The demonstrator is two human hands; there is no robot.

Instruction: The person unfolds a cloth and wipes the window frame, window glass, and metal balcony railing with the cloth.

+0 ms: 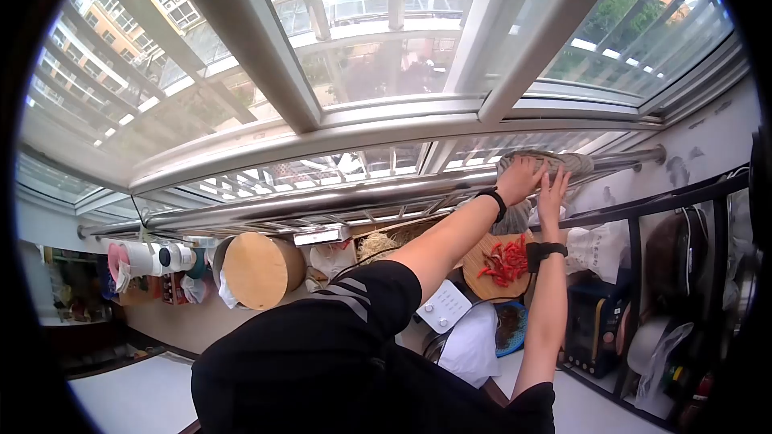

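Both my arms reach forward to a metal rail (362, 193) under the window. A grey-beige cloth (581, 164) is draped over the rail near its right end. My left hand (521, 178) lies on the cloth, its fingers pointing up and to the right. Close beside it, my right hand (555, 191) touches the same cloth with its fingers upward. Whether either hand grips the fabric is hard to make out. Part of the cloth hangs below the rail, behind my wrists. Red chili peppers (505, 261) lie on a round wooden board (476, 275) beneath my hands.
Window frames (386, 112) rise ahead. A dark metal shelf (634, 273) with appliances stands at the right. Below are a white control box (444, 306), a white cloth (474, 345) and a blue basket (523, 329). A round wooden-lidded container (256, 271) stands left.
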